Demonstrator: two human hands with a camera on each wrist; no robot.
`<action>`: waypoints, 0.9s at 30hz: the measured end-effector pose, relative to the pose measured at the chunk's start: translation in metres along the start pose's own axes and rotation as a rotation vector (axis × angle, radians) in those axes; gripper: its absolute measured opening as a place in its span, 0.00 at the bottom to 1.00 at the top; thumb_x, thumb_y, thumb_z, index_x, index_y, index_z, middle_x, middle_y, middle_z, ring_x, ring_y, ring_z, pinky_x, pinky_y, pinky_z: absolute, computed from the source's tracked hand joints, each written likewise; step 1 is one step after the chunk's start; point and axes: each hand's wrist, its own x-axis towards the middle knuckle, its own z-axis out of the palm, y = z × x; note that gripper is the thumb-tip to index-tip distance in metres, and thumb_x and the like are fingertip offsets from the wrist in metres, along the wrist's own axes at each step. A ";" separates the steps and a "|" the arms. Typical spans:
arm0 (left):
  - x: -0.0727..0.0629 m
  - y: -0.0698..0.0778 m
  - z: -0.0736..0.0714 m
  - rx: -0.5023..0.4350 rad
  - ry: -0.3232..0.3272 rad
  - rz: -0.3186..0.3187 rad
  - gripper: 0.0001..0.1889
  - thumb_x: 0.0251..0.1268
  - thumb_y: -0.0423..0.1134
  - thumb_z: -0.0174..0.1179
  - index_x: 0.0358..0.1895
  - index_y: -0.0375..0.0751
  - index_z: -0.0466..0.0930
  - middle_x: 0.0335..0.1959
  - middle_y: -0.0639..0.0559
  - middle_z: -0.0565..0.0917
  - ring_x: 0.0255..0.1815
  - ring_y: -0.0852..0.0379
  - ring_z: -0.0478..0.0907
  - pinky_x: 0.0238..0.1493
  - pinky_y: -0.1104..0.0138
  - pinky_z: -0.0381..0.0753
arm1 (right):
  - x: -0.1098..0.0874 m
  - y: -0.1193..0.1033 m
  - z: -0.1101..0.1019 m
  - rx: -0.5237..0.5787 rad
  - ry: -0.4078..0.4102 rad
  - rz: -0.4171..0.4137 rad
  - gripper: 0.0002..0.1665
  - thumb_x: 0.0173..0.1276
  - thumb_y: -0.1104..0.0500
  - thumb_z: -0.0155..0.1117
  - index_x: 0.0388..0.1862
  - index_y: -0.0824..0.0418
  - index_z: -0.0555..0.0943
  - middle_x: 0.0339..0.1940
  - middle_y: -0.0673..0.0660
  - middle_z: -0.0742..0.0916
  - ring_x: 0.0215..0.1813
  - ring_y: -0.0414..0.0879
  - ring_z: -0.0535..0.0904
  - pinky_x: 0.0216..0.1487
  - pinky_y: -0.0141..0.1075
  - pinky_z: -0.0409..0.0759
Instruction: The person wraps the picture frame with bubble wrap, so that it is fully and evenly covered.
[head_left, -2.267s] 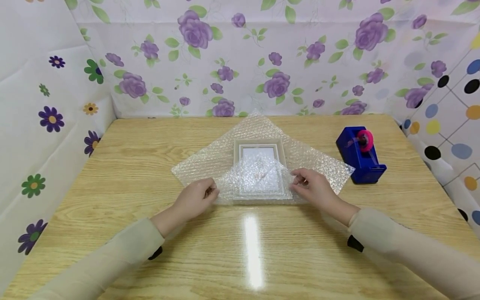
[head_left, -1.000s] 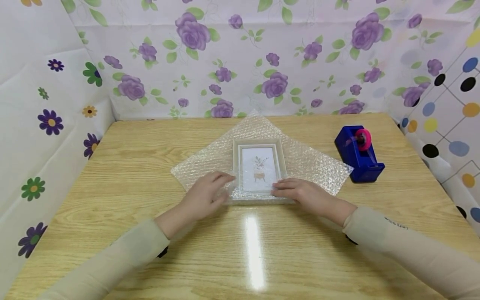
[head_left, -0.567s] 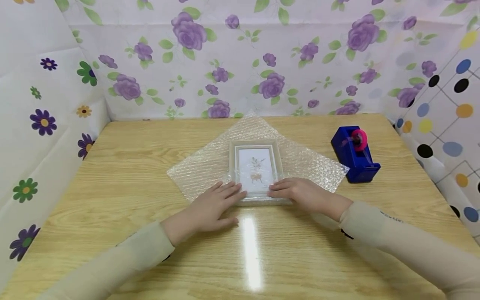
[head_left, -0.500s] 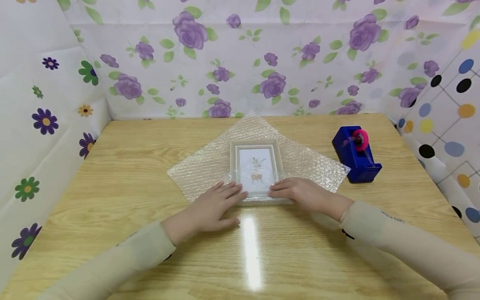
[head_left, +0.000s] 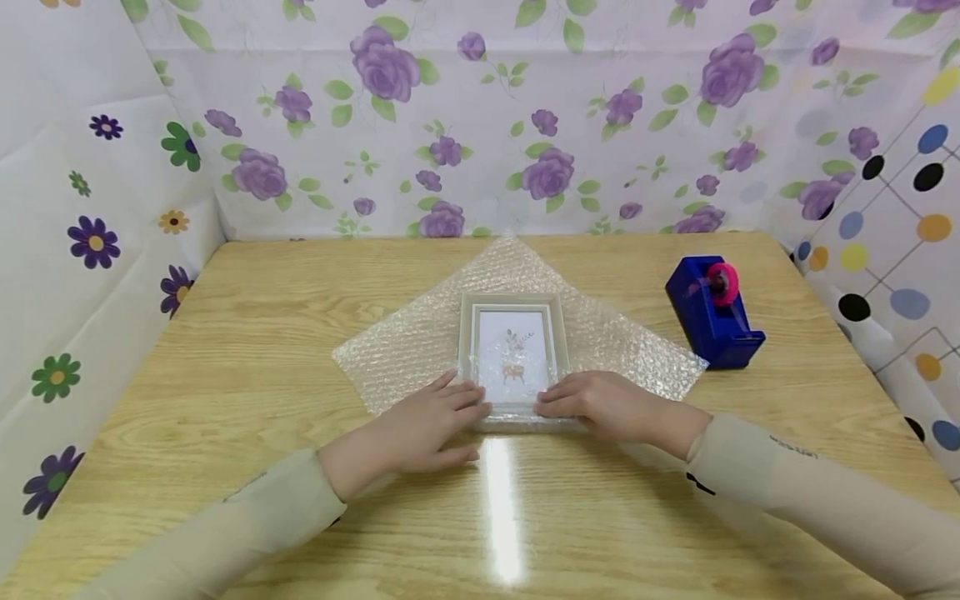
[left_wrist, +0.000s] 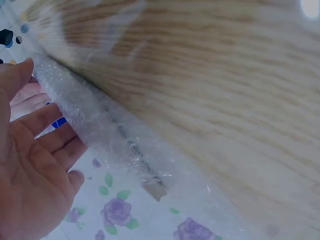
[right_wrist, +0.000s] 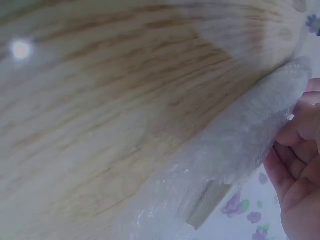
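Note:
A picture frame (head_left: 552, 333) with a pale beige border and a small plant print lies face up on a sheet of bubble wrap (head_left: 420, 350). The near part of the wrap is folded over the frame's lower end. My left hand (head_left: 420, 425) rests its spread, fairly straight fingers on the folded wrap at the frame's lower left corner. At the lower right, my right hand (head_left: 611, 407) presses its fingertips on the fold. Both wrist views show the wrapped edge, with the left palm (left_wrist: 37, 175) and the right fingers (right_wrist: 295, 150) against it.
A blue tape dispenser (head_left: 712, 321) with a pink-cored roll stands on the wooden table (head_left: 262, 317) to the right, close to the wrap's right corner. Behind the table hangs a floral cloth (head_left: 480, 125). Patterned cloths line the left and right sides.
Both hands earlier held up the near flap of wrap; it now lies folded low over the frame. The left fingers have spread. Frame and wrap have slid slightly toward me.

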 end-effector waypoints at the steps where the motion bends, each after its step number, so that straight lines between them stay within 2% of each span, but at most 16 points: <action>1: 0.000 0.000 -0.001 -0.018 -0.001 0.000 0.30 0.66 0.52 0.56 0.64 0.35 0.70 0.66 0.38 0.71 0.69 0.42 0.65 0.73 0.50 0.55 | 0.001 0.000 -0.001 0.004 -0.004 -0.001 0.29 0.50 0.79 0.62 0.51 0.59 0.84 0.50 0.56 0.87 0.52 0.50 0.82 0.53 0.42 0.81; 4: -0.002 -0.001 -0.002 -0.057 -0.007 -0.004 0.30 0.65 0.50 0.57 0.64 0.33 0.70 0.66 0.37 0.71 0.69 0.43 0.65 0.73 0.52 0.58 | 0.005 0.001 -0.003 0.046 -0.028 0.011 0.24 0.54 0.75 0.63 0.50 0.59 0.84 0.49 0.56 0.87 0.52 0.49 0.82 0.53 0.42 0.81; 10: -0.002 -0.004 -0.002 -0.070 0.016 0.014 0.28 0.65 0.47 0.57 0.64 0.34 0.70 0.66 0.39 0.71 0.69 0.44 0.65 0.72 0.54 0.60 | 0.017 0.015 -0.017 0.229 -0.042 0.092 0.12 0.63 0.68 0.61 0.44 0.64 0.85 0.42 0.56 0.88 0.46 0.47 0.84 0.49 0.40 0.83; 16: 0.001 -0.002 -0.002 -0.068 0.009 0.009 0.29 0.65 0.47 0.57 0.65 0.35 0.69 0.66 0.40 0.71 0.69 0.45 0.65 0.72 0.54 0.60 | 0.034 0.037 -0.033 0.268 0.039 0.285 0.12 0.66 0.67 0.58 0.46 0.68 0.83 0.45 0.61 0.87 0.49 0.55 0.83 0.53 0.47 0.80; 20: 0.001 0.000 -0.002 -0.041 -0.007 -0.004 0.30 0.65 0.47 0.57 0.66 0.34 0.67 0.67 0.41 0.71 0.70 0.46 0.65 0.72 0.55 0.60 | 0.048 0.055 -0.040 0.262 0.043 0.407 0.15 0.68 0.65 0.56 0.50 0.70 0.81 0.50 0.65 0.85 0.54 0.59 0.80 0.58 0.52 0.76; 22: 0.000 0.000 -0.001 -0.019 -0.009 -0.010 0.30 0.65 0.47 0.57 0.66 0.33 0.67 0.67 0.41 0.71 0.70 0.46 0.65 0.72 0.56 0.61 | 0.056 0.065 -0.042 0.250 0.032 0.450 0.17 0.68 0.64 0.56 0.52 0.71 0.79 0.53 0.66 0.83 0.58 0.61 0.77 0.62 0.53 0.73; 27: 0.000 0.002 0.001 0.001 -0.009 -0.036 0.31 0.65 0.49 0.57 0.66 0.34 0.68 0.67 0.41 0.70 0.69 0.46 0.65 0.71 0.56 0.61 | 0.074 0.093 -0.043 0.265 0.034 0.494 0.20 0.69 0.63 0.55 0.57 0.72 0.75 0.59 0.68 0.79 0.64 0.63 0.72 0.67 0.54 0.67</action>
